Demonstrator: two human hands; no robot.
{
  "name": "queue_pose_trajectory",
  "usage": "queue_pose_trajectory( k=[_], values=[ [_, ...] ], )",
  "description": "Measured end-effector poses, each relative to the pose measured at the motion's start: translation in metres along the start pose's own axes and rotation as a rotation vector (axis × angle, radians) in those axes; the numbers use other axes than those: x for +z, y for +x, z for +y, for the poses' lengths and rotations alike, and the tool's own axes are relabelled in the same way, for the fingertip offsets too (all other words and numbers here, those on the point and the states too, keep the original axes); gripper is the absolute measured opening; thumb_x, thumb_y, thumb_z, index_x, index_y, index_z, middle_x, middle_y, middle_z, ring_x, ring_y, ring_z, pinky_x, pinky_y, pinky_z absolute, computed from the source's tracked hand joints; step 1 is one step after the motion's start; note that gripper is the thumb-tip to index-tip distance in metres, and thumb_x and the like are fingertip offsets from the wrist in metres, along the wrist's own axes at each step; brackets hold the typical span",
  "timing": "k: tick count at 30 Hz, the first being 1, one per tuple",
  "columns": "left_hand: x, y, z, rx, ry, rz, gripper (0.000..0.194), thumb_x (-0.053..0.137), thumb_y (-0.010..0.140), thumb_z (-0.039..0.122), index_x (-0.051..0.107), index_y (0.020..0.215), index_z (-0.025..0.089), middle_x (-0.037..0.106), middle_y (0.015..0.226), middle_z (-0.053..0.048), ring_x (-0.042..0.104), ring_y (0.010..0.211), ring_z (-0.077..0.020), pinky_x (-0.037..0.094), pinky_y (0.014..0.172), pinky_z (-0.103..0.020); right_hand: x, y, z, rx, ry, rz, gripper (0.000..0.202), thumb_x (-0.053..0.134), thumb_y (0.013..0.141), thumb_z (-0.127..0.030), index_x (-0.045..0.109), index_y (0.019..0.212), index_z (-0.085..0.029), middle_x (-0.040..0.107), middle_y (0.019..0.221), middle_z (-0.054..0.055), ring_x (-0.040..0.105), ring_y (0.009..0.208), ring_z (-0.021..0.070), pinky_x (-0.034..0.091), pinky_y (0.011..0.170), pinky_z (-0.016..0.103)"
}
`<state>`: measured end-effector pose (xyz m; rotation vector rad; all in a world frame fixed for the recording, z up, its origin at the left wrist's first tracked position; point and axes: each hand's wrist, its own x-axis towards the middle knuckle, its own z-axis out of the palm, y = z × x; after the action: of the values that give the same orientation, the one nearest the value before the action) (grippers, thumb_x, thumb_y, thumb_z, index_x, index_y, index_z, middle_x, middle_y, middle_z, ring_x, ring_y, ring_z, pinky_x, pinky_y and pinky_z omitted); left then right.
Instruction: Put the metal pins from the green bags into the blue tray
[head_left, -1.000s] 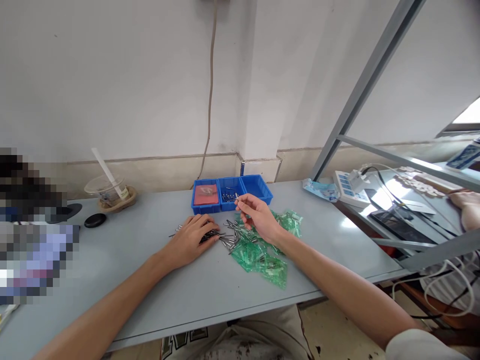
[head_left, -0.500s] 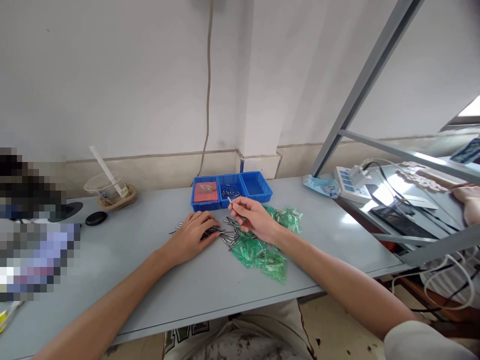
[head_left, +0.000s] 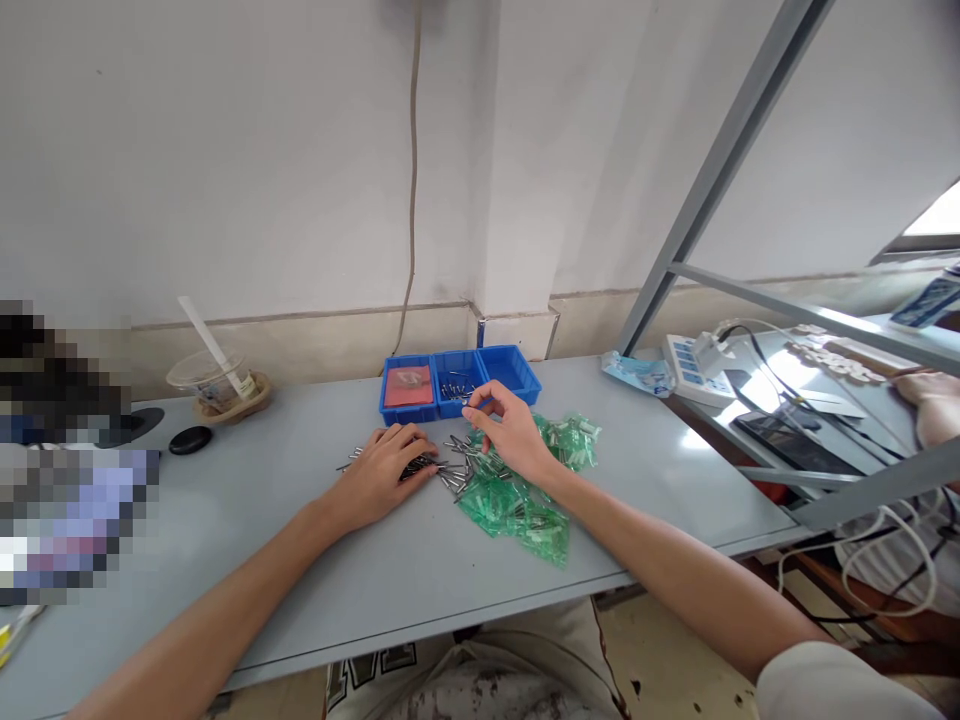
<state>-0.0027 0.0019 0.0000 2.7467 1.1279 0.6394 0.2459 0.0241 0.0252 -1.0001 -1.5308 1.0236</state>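
Note:
My left hand rests palm down on the table over a pile of thin metal pins, its thumb apart from the curved fingers and dark pins showing between them. Just in front of the middle compartment of a blue tray, my right hand is pinched at the fingertips. Whatever is in that pinch is too small to make out. Loose metal pieces lie in the middle compartment. The left compartment has a red piece in it. Green plastic bags with small pieces inside lie beneath and beside my right hand.
At the left are a plastic cup with a straw and a black oval object. A blue packet, a power strip and a slanted metal frame are at the right. Another person's arm shows at the far right.
My right hand has tilted and shifted slightly towards the tray's middle compartment. The pin that showed at its fingertips is no longer clearly visible. My left hand is still in place.

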Motion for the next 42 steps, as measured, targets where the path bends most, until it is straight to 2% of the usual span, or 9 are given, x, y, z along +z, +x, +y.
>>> queue_pose_trajectory(
  k=[3,7,12,18,24,29,31,35,42],
  values=[
    [0.001,-0.0001,-0.0006,0.002,-0.004,0.006,0.023,0.051,0.109,0.04,0.066,0.121,0.027,0.064,0.121,-0.005,0.059,0.105,-0.0243,0.044,0.093,-0.042,0.0007,-0.0022,-0.0024,-0.012,-0.022,-0.014,0.022,0.074,0.088,-0.043,0.061,0.091,-0.026,0.057,0.088,0.0,0.05,0.06,0.0135,0.05,0.041,0.026],
    [0.0011,-0.0003,-0.0005,0.0,-0.013,0.009,0.022,0.052,0.109,0.039,0.066,0.12,0.027,0.064,0.12,-0.005,0.059,0.104,-0.0241,0.044,0.092,-0.041,0.0021,-0.0023,-0.0032,0.058,0.076,-0.089,0.027,0.077,0.085,-0.047,0.06,0.09,-0.026,0.054,0.083,-0.002,0.049,0.055,0.0118,0.046,0.039,0.025],
    [-0.0017,-0.0005,0.0012,-0.004,-0.009,-0.017,0.022,0.052,0.109,0.038,0.065,0.121,0.027,0.063,0.12,-0.005,0.058,0.104,-0.0242,0.044,0.093,-0.041,0.0013,0.0003,-0.0008,0.159,0.207,-0.101,0.033,0.073,0.088,-0.055,0.066,0.096,-0.023,0.056,0.084,-0.002,0.048,0.058,0.0104,0.044,0.041,0.022],
    [-0.0015,-0.0006,0.0009,-0.006,-0.004,-0.016,0.022,0.051,0.109,0.038,0.065,0.122,0.026,0.063,0.121,-0.005,0.058,0.105,-0.0242,0.044,0.094,-0.042,-0.0003,0.0017,0.0002,0.192,0.313,-0.101,0.037,0.077,0.085,-0.054,0.066,0.101,-0.022,0.058,0.089,-0.001,0.05,0.062,0.0097,0.042,0.042,0.02],
    [-0.0005,-0.0005,-0.0007,0.004,0.0,-0.012,0.024,0.049,0.11,0.039,0.065,0.122,0.027,0.063,0.121,-0.006,0.058,0.105,-0.0249,0.045,0.093,-0.042,0.0009,0.0025,0.004,0.141,0.202,-0.056,0.03,0.078,0.084,-0.047,0.063,0.097,-0.024,0.058,0.087,-0.002,0.056,0.063,0.0124,0.048,0.043,0.023],
    [-0.0006,-0.001,-0.001,0.003,-0.008,-0.007,0.024,0.05,0.109,0.04,0.065,0.122,0.027,0.063,0.121,-0.006,0.058,0.104,-0.025,0.045,0.092,-0.042,0.0003,0.0023,0.0061,0.0,0.045,-0.008,0.024,0.078,0.084,-0.043,0.064,0.092,-0.025,0.058,0.083,0.0,0.055,0.067,0.016,0.05,0.043,0.025],
    [-0.0002,-0.0011,-0.0011,0.01,-0.012,0.007,0.025,0.049,0.109,0.04,0.066,0.122,0.027,0.063,0.121,-0.006,0.058,0.104,-0.0251,0.045,0.093,-0.042,0.0005,0.0016,0.0042,-0.009,0.039,-0.023,0.025,0.078,0.085,-0.045,0.065,0.092,-0.025,0.058,0.081,0.0,0.055,0.066,0.016,0.05,0.044,0.025],
    [0.0001,-0.0011,-0.0008,0.012,-0.018,0.015,0.026,0.049,0.109,0.041,0.067,0.121,0.026,0.064,0.12,-0.007,0.059,0.103,-0.025,0.046,0.092,-0.042,0.0014,0.0006,0.0002,0.119,0.197,-0.112,0.032,0.077,0.086,-0.052,0.065,0.094,-0.024,0.06,0.081,-0.002,0.05,0.057,0.0113,0.047,0.045,0.025],
    [-0.0001,-0.0015,-0.0008,0.004,-0.024,0.012,0.024,0.052,0.109,0.039,0.066,0.123,0.027,0.064,0.12,-0.005,0.059,0.105,-0.0247,0.046,0.093,-0.042,-0.0022,0.0022,-0.0016,0.181,0.4,-0.004,0.037,0.08,0.083,-0.054,0.067,0.094,-0.022,0.058,0.082,-0.002,0.045,0.058,0.0087,0.038,0.045,0.021]
  ],
)
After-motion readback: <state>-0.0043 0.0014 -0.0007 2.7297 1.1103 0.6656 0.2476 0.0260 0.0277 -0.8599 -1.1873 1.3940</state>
